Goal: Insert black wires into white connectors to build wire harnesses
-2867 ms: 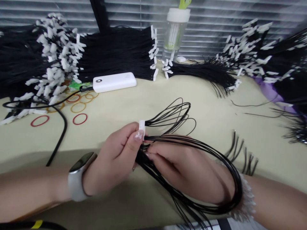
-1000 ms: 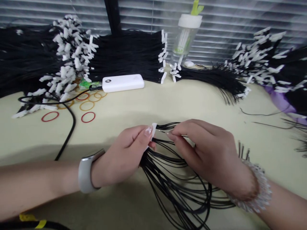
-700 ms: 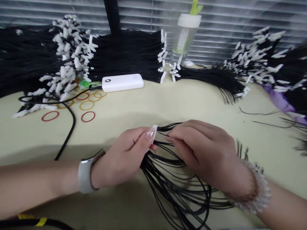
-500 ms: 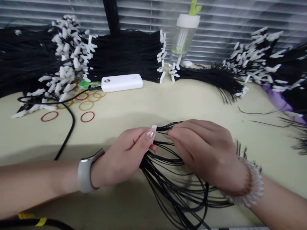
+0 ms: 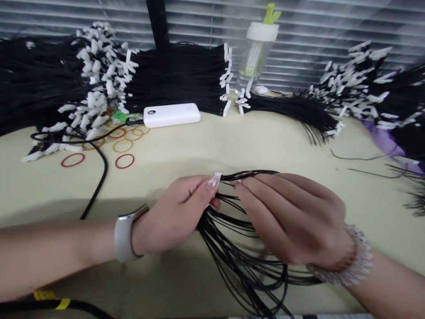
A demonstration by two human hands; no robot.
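My left hand (image 5: 181, 208) is closed on a white connector (image 5: 217, 180), its thumb pressing the connector's face. Black wires (image 5: 239, 257) run out from under that hand, fanning right and down toward the table's near edge. Just right of the connector, my right hand (image 5: 292, 212) pinches a thin black wire (image 5: 227, 183) between thumb and forefinger. Other wires (image 5: 249, 173) from the connector pass behind the right hand's fingers. The wire's end at the connector is too small to make out.
Bundles of black wires (image 5: 179, 79) with white connectors line the back of the table (image 5: 186, 148). A white power bank (image 5: 171, 115) with a black cable, red and yellow rubber bands (image 5: 125, 161) lie at left. A bottle (image 5: 255, 57) stands behind; loose wires (image 5: 372, 173) lie at right.
My right hand has shifted slightly right and flattened, its fingers stretching further along the wires. The left hand keeps its hold on the connector; the whole view has drifted a little.
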